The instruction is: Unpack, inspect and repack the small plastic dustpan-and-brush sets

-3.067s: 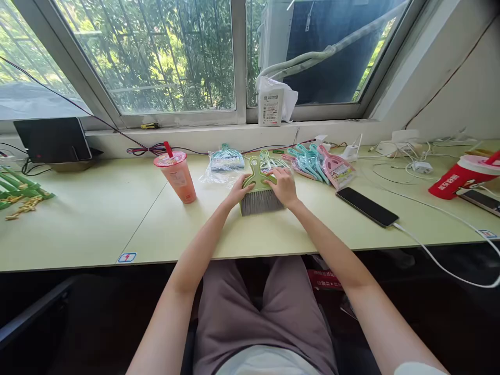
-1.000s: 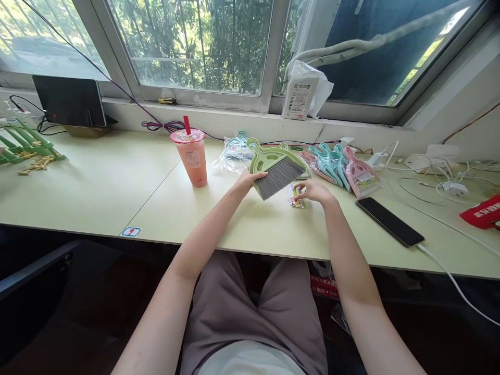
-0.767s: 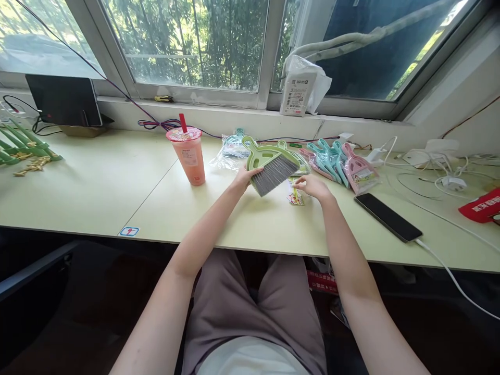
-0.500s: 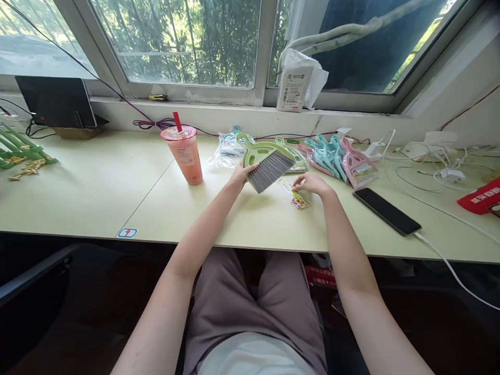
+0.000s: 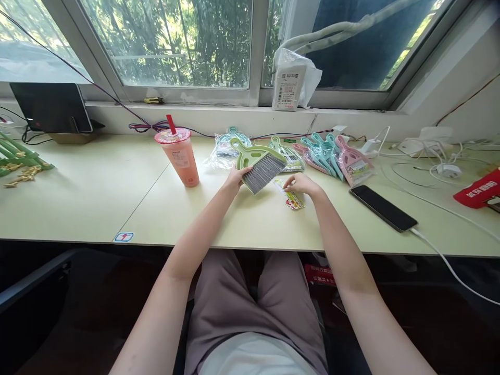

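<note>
My left hand (image 5: 235,177) is closed around the side of a small green dustpan (image 5: 250,152), tilted above the table. A hand brush with grey bristles (image 5: 264,173) is nested in it, bristles facing down and to the right. To the right, the bent fingers of my right hand (image 5: 300,184) are pinched at the upper part of colourful printed cards (image 5: 294,201) lying on the table. The fingertips partly cover the cards. Behind the hands lies another green dustpan set (image 5: 288,156) in clear wrapping.
A pink drink cup (image 5: 180,156) with a red straw stands left. Wrapped blue dustpan sets (image 5: 322,153) and a pink one (image 5: 353,160) lie back right. A phone (image 5: 383,208) on a white cable is at right; a black tablet (image 5: 50,108) stands far left.
The view has shifted slightly. My left hand still holds the dustpan and brush in nearly the same pose. My right hand stays at the cards with its fingers bent in a little more.
</note>
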Available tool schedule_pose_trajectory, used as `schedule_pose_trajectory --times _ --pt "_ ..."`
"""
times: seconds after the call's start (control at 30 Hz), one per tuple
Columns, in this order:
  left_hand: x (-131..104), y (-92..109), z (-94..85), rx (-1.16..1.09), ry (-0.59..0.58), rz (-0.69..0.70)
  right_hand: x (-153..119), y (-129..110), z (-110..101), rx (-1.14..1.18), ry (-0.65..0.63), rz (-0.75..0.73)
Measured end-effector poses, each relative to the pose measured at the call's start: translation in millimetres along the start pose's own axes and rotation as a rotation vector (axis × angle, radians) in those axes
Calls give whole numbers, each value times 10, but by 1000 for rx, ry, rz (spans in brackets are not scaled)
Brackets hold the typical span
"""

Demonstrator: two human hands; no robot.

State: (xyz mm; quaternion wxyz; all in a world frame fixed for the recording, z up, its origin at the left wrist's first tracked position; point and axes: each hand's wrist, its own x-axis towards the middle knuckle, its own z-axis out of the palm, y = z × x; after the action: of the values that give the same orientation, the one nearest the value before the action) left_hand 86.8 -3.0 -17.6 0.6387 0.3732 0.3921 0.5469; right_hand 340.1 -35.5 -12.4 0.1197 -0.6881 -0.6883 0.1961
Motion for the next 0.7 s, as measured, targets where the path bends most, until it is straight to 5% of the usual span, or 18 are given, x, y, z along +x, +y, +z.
schedule_pose_trajectory --times 0.1,0.23,0.5,0.7 --pt "10 4 -14 -4 17 -24 -13 -57 59 -3 123 0" --pt "11 27 -25 -26 21 -13 -6 -127 155 -49 236 -224" --pt "4 -1 -21 -1 28 -37 -41 -171 92 29 -10 -229" --pt "-17 15 -41 50 -34 29 -244 -278 -92 519 -351 -391"
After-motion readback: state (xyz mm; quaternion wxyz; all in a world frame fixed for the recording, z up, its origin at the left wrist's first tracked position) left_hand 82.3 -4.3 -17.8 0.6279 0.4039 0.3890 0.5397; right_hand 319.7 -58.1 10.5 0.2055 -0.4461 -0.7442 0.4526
